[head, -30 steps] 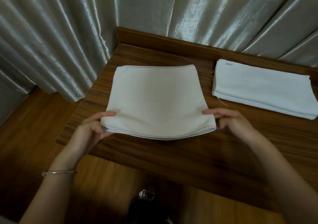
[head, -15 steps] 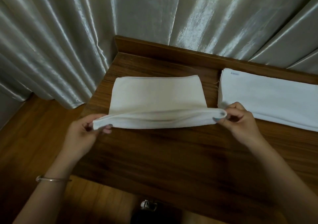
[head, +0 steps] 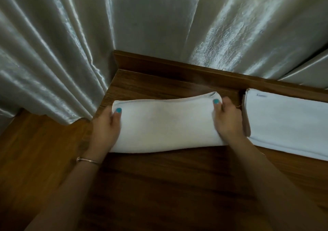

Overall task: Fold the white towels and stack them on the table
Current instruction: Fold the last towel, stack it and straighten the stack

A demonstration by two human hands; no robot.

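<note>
Lying flat on the wooden table (head: 177, 186), near its far left corner, the towel (head: 165, 122) is folded into a long band with its fold toward the near edge. The left hand (head: 106, 129) pinches the towel's left end, thumb on top by the far corner and the other fingers hidden under or behind the cloth. The right hand (head: 229, 120) grips the right end the same way, thumb pressed on the far right corner and fingers curled around the edge. Both thumbnails are painted teal. A thin bracelet (head: 87, 159) circles the left wrist. Just beside the right hand, a stack (head: 287, 122) of folded white towels sits against the table's raised back rail. Shiny pale curtains (head: 159, 26) hang behind.
</note>
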